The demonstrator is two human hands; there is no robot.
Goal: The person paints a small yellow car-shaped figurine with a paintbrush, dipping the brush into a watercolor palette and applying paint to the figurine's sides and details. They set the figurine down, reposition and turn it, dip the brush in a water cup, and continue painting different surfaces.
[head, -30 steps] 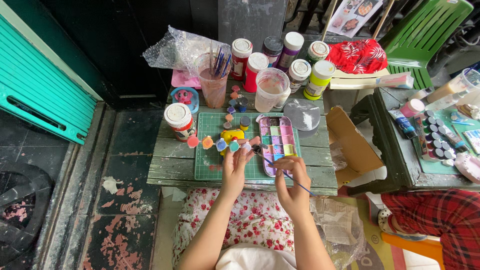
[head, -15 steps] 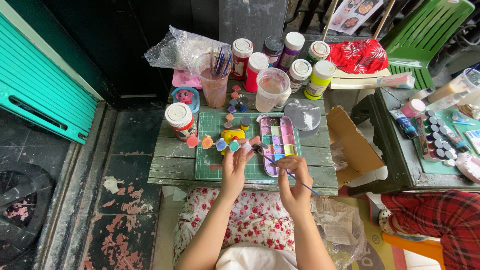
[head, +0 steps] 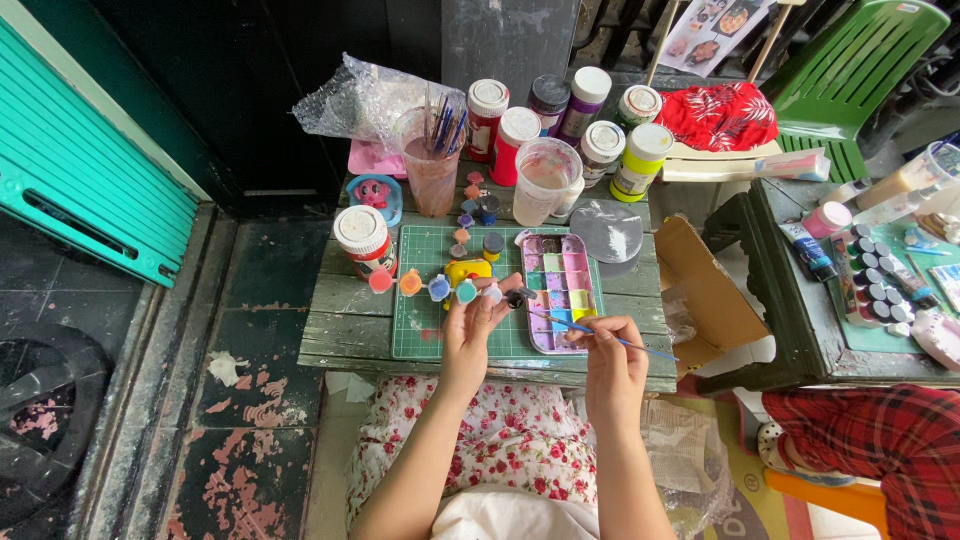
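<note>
Crowding the palette (head: 563, 292), paint jars (head: 517, 139) ring fingers gripping brush (head: 590, 330) and figurine (head: 492, 294).

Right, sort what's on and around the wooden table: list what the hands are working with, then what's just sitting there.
In use:
left hand, holding a small object I can't identify
right hand, gripping the thin blue-handled paintbrush
rectangular pastel paint palette
green cutting mat

Lying about:
white-capped paint bottles
clear cup of brushes
crumpled bubble wrap
green plastic chair
</note>
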